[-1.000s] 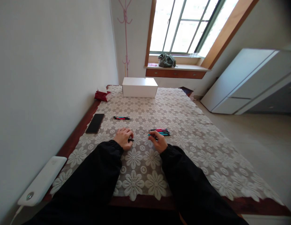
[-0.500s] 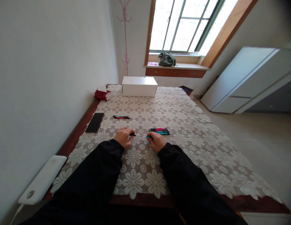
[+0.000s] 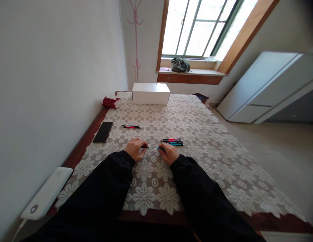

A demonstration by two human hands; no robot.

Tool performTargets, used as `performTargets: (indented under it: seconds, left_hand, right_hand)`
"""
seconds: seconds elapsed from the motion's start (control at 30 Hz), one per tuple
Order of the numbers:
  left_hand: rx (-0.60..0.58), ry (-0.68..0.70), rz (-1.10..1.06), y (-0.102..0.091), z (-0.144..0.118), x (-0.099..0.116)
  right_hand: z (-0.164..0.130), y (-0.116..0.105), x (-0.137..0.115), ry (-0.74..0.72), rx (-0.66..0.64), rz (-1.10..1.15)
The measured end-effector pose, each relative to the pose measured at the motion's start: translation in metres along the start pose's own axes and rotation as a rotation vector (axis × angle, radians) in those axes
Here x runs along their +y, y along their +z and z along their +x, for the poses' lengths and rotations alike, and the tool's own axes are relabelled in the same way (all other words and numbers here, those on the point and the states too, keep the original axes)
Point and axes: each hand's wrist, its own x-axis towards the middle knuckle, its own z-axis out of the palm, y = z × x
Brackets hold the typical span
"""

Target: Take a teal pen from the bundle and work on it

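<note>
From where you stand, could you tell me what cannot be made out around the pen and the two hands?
All in the head view:
- Pen: too small to tell whether its black and teal parts are joined.
- Left hand: curled fingers hide the pen's black end.
- Right hand: fingers cover the teal end.
- Pen pile: the pens overlap, so the count is unclear.
- White box: closed, contents hidden.

A thin teal-and-black pen (image 3: 153, 148), held level between both hands just above the lace tablecloth.
</note>
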Motion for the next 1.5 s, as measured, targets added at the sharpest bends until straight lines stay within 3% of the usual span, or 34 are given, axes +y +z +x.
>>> performTargets:
  seconds: [0.43,0.7,1.5]
  left_hand:
    - [-0.011,0.144,-0.07,0.012,-0.001,0.001]
    - [-0.006,0.177,-0.07,0.015,-0.002,0.003]
    - [-0.014,0.153,-0.071,0.012,-0.002,0.006]
  right_hand:
    - [0.0,-0.006,-0.013,-0.139,-0.07,-0.045]
    - [-0.001,-0.005,-0.015,-0.137,-0.067,0.013]
    - [-0.002,-0.006,-0.016,-0.111,-0.103,-0.06]
